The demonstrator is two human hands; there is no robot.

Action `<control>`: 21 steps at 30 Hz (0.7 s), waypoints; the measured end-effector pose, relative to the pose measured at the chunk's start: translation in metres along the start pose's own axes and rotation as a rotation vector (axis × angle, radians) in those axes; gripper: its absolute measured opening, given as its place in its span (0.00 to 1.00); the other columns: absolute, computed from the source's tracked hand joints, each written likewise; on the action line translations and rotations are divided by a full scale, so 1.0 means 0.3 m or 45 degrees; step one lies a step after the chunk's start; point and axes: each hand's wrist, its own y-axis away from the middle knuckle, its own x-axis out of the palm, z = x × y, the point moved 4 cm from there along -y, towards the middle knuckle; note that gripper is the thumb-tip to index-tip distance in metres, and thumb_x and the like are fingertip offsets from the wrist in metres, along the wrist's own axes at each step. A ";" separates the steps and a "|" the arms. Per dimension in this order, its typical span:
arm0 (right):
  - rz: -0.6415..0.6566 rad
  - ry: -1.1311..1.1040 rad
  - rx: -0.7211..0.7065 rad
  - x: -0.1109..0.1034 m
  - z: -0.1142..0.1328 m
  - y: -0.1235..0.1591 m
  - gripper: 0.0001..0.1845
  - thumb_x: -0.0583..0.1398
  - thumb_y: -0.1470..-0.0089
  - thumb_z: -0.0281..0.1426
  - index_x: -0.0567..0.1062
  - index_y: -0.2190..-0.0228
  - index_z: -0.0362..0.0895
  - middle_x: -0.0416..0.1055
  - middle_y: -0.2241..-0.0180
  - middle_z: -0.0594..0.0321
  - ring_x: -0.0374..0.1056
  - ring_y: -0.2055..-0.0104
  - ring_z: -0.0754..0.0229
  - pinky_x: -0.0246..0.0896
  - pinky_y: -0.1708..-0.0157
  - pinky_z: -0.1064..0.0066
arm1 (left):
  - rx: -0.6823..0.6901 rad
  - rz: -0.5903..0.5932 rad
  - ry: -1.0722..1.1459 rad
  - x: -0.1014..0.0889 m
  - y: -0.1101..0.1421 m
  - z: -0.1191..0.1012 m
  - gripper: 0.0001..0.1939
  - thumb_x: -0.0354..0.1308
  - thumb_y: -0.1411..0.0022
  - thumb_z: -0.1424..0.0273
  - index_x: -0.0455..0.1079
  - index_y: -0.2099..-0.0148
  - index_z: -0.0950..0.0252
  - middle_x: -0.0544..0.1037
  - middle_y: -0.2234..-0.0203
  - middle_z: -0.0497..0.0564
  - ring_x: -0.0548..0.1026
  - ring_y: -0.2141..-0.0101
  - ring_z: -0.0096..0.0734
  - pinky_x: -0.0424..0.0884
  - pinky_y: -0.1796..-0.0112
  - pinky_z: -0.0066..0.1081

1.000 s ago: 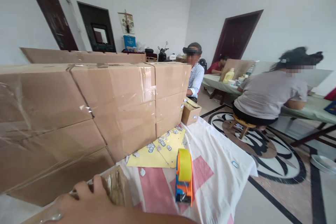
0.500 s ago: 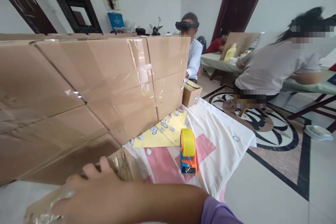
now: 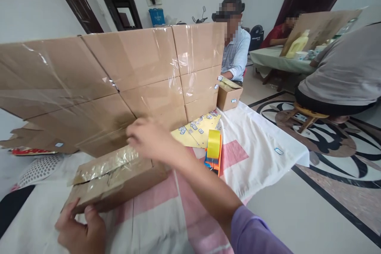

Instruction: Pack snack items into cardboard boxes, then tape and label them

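Note:
A small cardboard box (image 3: 119, 180), its top seam covered with clear tape, lies on the white and pink cloth (image 3: 256, 151) in front of me. My left hand (image 3: 80, 232) holds its near left corner, fingers curled on the edge. My right hand (image 3: 150, 137) hovers over the box's far right corner, blurred by motion, fingers bent together. An orange tape dispenser with a yellow roll (image 3: 213, 151) stands on the cloth just right of my right arm.
A wall of taped cardboard boxes (image 3: 131, 75) stands behind the small one. A yellow sheet with stickers (image 3: 196, 129) and an open little box (image 3: 228, 95) lie further back. Three seated people work at tables to the right.
The view has tilted down and left, and the whole small box now shows. My right hand has lifted from the box's top towards its far corner. My left hand has come into view.

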 end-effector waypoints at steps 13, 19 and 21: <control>0.123 0.006 0.858 -0.148 -0.863 0.292 0.16 0.58 0.43 0.22 0.83 0.56 0.40 0.80 0.57 0.52 0.75 0.55 0.52 0.67 0.52 0.67 | 0.162 -0.107 0.091 0.032 -0.019 -0.054 0.30 0.56 0.37 0.66 0.60 0.34 0.67 0.68 0.47 0.61 0.73 0.51 0.46 0.61 0.39 0.56; 0.279 -0.122 0.699 0.036 -0.946 0.277 0.22 0.64 0.42 0.29 0.78 0.45 0.47 0.74 0.46 0.54 0.70 0.44 0.54 0.60 0.41 0.69 | 0.216 -0.129 0.155 0.040 -0.031 -0.002 0.28 0.58 0.40 0.63 0.59 0.40 0.66 0.65 0.49 0.59 0.68 0.46 0.48 0.60 0.39 0.56; 0.352 -0.151 0.667 0.037 -0.960 0.266 0.20 0.65 0.43 0.30 0.81 0.48 0.47 0.73 0.46 0.55 0.70 0.44 0.54 0.61 0.41 0.70 | 0.163 -0.123 0.171 0.043 -0.031 0.007 0.29 0.59 0.41 0.60 0.59 0.42 0.65 0.65 0.50 0.58 0.68 0.47 0.47 0.60 0.39 0.56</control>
